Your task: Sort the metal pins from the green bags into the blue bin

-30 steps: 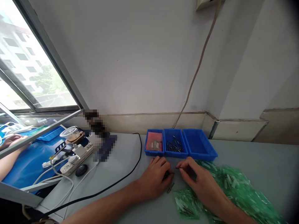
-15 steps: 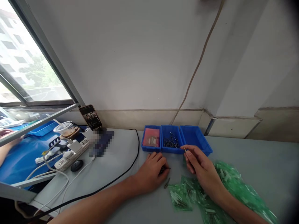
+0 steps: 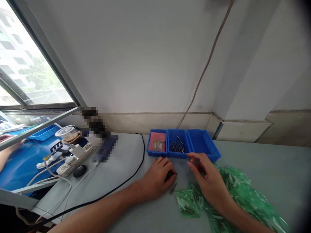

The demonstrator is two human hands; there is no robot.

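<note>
My left hand rests on the table, its fingers curled over several small dark metal pins, with one tip poking out by the thumb. A loose metal pin lies just below that hand. My right hand hovers in front of the blue bins, thumb and index finger close together around a small dark piece, mostly hidden by the fingers. The middle blue bin contains dark metal pins. Under and beside my right wrist lie green plastic bags, and a small green bag holds thin metal parts.
The left blue bin holds a pink packet; the right blue bin adjoins the middle one. A black cable crosses the table. Further left are a power strip, a black mouse and another person's arm.
My right hand has shifted slightly left, and its thumb and index finger have changed position; the yellowish tip seen there before no longer shows. My left hand stays put.
</note>
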